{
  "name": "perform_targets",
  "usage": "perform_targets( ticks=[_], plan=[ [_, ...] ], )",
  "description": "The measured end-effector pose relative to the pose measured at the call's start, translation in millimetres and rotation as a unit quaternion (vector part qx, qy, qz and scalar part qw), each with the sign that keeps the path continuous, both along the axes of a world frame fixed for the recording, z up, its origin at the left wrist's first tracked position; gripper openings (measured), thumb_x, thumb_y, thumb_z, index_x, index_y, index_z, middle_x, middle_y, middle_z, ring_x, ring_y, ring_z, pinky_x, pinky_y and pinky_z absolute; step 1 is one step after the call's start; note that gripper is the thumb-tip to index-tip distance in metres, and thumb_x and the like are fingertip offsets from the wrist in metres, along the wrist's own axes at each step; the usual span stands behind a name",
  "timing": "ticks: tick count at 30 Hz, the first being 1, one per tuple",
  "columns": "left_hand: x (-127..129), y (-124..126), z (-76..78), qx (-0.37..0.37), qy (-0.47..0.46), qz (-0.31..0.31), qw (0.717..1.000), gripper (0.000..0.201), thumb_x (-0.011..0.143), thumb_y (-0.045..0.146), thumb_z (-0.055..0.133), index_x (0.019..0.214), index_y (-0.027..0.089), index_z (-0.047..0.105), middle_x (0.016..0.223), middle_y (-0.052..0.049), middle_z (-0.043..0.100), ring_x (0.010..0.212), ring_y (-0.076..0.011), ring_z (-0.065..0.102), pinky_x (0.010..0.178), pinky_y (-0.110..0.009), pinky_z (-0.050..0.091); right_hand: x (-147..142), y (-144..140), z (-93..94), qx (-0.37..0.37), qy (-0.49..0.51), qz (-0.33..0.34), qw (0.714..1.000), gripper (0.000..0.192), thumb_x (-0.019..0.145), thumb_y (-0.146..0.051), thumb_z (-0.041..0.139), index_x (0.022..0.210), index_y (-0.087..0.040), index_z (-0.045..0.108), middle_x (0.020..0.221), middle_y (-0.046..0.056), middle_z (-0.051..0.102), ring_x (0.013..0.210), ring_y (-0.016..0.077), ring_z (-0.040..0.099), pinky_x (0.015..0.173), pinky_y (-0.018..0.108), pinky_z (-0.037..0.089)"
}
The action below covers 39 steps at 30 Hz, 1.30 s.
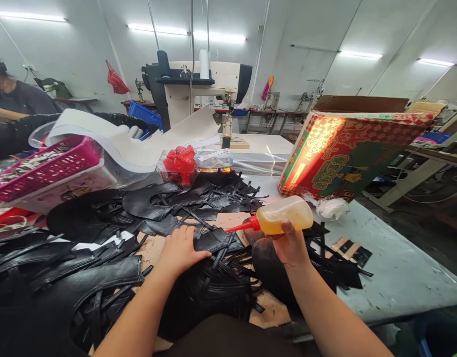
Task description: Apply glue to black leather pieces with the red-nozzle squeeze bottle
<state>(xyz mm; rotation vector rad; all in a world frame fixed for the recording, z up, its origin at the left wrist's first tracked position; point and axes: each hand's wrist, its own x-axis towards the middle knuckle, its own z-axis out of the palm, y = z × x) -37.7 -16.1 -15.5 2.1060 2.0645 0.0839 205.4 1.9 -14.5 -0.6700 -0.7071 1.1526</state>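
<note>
In my right hand is a squeeze bottle of yellow liquid, tilted on its side. Its red nozzle points left, over a strappy black leather piece. My left hand rests on the near left end of that piece, thumb and fingers apart. More black leather pieces with thin straps lie heaped in front of me and to the left. Under them, parts of a tan board show. A rounded dark form sits below the bottle, partly hidden by my right hand.
A sewing machine stands behind the heap. A red and green cardboard box leans at the right. On the left are a pink basket and a white sheet. Another person sits at far left.
</note>
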Motion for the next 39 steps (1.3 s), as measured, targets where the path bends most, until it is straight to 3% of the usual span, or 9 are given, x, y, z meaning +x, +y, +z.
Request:
perform_targets(
  ticks=[6, 15, 22, 26, 30, 34, 39],
  plan=[
    [-14, -4, -8.2, -0.040, -0.017, 0.037, 0.998, 0.055, 0.064, 0.046, 0.065, 0.107, 0.014, 0.053, 0.111, -0.016, 0.058, 0.106, -0.0307, 0.053, 0.087, -0.037, 0.040, 0, -1, -7.6, -0.035, 0.036, 0.010, 0.999, 0.051, 0.049, -0.048, 0.084, 0.087, -0.020, 0.065, 0.067, 0.001, 0.065, 0.052, 0.0162, 0.059, 0.037, 0.022, 0.049],
    [-9, -5, -10.0, -0.018, -0.024, 0.015, 0.999, 0.041, 0.064, 0.034, 0.069, 0.096, 0.016, 0.053, 0.102, -0.009, 0.056, 0.100, -0.0261, 0.053, 0.083, -0.033, 0.041, 0, 0, -4.2, -0.054, 0.096, -0.005, 0.994, 0.052, 0.043, -0.043, 0.088, 0.084, -0.020, 0.067, 0.075, -0.001, 0.069, 0.055, 0.0132, 0.062, 0.038, 0.018, 0.049],
    [5, -22, -4.8, 0.031, -0.009, 0.016, 0.999, 0.031, 0.069, 0.022, 0.065, 0.097, 0.015, 0.054, 0.107, -0.014, 0.055, 0.104, -0.0328, 0.048, 0.087, -0.044, 0.036, 0, -1, -5.4, -0.053, 0.099, -0.006, 0.994, 0.052, 0.043, -0.041, 0.088, 0.086, -0.020, 0.066, 0.077, 0.000, 0.069, 0.055, 0.0139, 0.062, 0.037, 0.018, 0.049],
    [11, -25, -9.2, 0.034, -0.067, 0.008, 0.997, 0.030, 0.068, 0.012, 0.061, 0.097, 0.017, 0.055, 0.106, -0.013, 0.059, 0.105, -0.0309, 0.049, 0.091, -0.045, 0.034, 0, -3, -8.3, -0.049, 0.084, -0.002, 0.995, 0.050, 0.046, -0.044, 0.086, 0.085, -0.020, 0.066, 0.073, 0.000, 0.068, 0.049, 0.0126, 0.058, 0.037, 0.019, 0.048],
    [7, -18, -10.1, 0.018, -0.176, -0.004, 0.984, 0.023, 0.077, 0.025, 0.052, 0.099, 0.017, 0.055, 0.104, -0.011, 0.064, 0.100, -0.0261, 0.055, 0.088, -0.038, 0.040, 1, -5, -9.5, -0.038, 0.054, 0.010, 0.998, 0.052, 0.047, -0.049, 0.085, 0.085, -0.020, 0.065, 0.069, -0.001, 0.066, 0.052, 0.0139, 0.059, 0.038, 0.020, 0.048],
    [3, -11, 3.5, -0.003, -0.285, -0.014, 0.958, 0.025, 0.083, 0.037, 0.039, 0.085, 0.020, 0.057, 0.086, -0.005, 0.068, 0.082, -0.0213, 0.061, 0.074, -0.031, 0.046, -1, -7, -11.0, 0.018, -0.021, 0.003, 1.000, 0.057, 0.048, -0.051, 0.083, 0.093, -0.023, 0.064, 0.074, 0.001, 0.067, 0.063, 0.0185, 0.063, 0.046, 0.025, 0.053],
    [6, -9, 23.7, -0.023, -0.349, -0.032, 0.936, 0.026, 0.075, 0.041, 0.045, 0.076, 0.019, 0.060, 0.078, -0.003, 0.067, 0.074, -0.0219, 0.060, 0.068, -0.031, 0.046, -5, -2, -13.9, 0.068, -0.089, -0.039, 0.993, 0.062, 0.046, -0.048, 0.085, 0.098, -0.023, 0.062, 0.084, 0.003, 0.068, 0.077, 0.0229, 0.064, 0.070, 0.034, 0.055]
  ],
)
